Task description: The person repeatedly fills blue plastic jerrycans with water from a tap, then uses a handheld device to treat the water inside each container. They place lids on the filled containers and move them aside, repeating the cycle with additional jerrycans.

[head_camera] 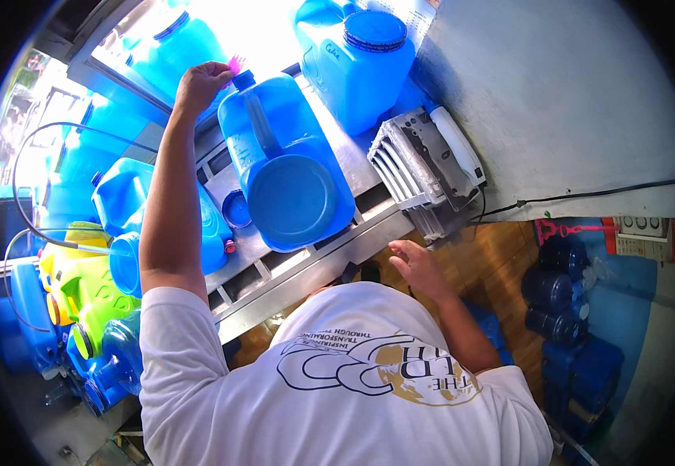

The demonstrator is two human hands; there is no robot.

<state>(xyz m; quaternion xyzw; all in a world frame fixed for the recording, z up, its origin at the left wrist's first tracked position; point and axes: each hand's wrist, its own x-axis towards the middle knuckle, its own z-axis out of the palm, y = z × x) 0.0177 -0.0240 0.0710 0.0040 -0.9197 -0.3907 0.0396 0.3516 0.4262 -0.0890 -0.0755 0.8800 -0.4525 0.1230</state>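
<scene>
My left hand [200,87] pinches a small pink plastic piece [236,63] between thumb and fingertips. It is right beside the small dark-blue spout cap [244,80] of a blue plastic water jug [320,154]. The jug stands on a metal counter, its handle and large round blue lid [292,201] facing up. Down by the counter's front edge is my right hand [419,267], holding nothing, its fingers loosely bent and a little apart. A loose round blue lid [237,208] lies at the left of the jug.
Another blue jug [355,70] stands behind, near the wall. At the right, a heat gun [457,144] with a white handle rests on a metal holder [407,157], its black cord [594,189] trailing right. Blue and lime-green containers [104,291] crowd the left; dark-blue bottles [550,285] stand far right.
</scene>
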